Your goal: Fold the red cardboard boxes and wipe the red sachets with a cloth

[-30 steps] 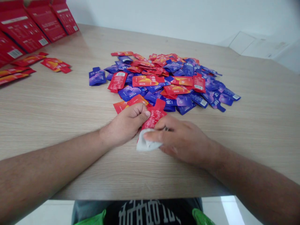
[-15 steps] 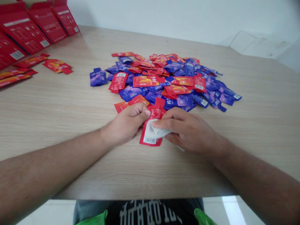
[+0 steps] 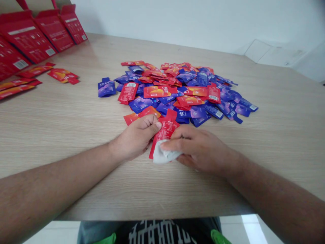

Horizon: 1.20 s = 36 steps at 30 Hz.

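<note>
Both forearms reach across the wooden table. The left hand is curled, thumb against a red sachet; the right hand pinches a white wipe onto it, just before a heap of red and purple sachets.

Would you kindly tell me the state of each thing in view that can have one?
left hand: curled, thumb against the sachet's edge
red sachet: lying flat, held by both hands
right hand: closed on the cloth, over the sachet
white cloth: crumpled
sachet heap: loose, red and blue mixed
red cartons: standing in a row
</note>
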Motion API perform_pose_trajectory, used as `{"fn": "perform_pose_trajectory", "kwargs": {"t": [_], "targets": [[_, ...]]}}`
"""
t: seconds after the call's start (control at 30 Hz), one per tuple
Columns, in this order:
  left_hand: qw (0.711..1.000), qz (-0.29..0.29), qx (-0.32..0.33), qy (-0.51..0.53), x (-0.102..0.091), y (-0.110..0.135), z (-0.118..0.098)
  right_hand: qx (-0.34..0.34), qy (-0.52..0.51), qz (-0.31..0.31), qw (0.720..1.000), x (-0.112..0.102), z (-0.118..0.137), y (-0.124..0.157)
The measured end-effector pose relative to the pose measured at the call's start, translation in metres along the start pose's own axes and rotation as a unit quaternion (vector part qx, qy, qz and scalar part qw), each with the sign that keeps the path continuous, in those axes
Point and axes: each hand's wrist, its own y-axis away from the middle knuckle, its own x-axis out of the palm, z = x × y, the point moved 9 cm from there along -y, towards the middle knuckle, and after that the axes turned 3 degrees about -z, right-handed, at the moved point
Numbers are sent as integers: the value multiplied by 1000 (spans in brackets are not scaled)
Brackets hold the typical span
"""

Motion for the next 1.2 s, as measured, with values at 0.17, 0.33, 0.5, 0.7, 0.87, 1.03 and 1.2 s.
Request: {"fn": "perform_pose_trajectory", "kwargs": {"t": [0.17,0.33,0.5,0.7,0.87,1.03,1.2], "targets": [[1000,-12,-6,-9,-3,0,2,24,28,-44,998,-8,-9,1],[1000,-13,-3,-7,-3,0,1,-3,6,-21,1000,-2,-3,1],[1000,-9,-3,-16,-4,-1,4,33,34,-55,997,-10,-10,1],[999,-5,2,-32,-5,0,5,-15,3,3,1000,0,-1,0],[1000,-1,-2,-28,-4,1,5,52,55,-91,993,-18,-17,1],[999,-4,0,-44,-6,0,5,1,4,5,1000,1,-6,1],[1000,-8,-2,-20,-5,0,5,58,52,-86,993,-17,-18,2]]}}
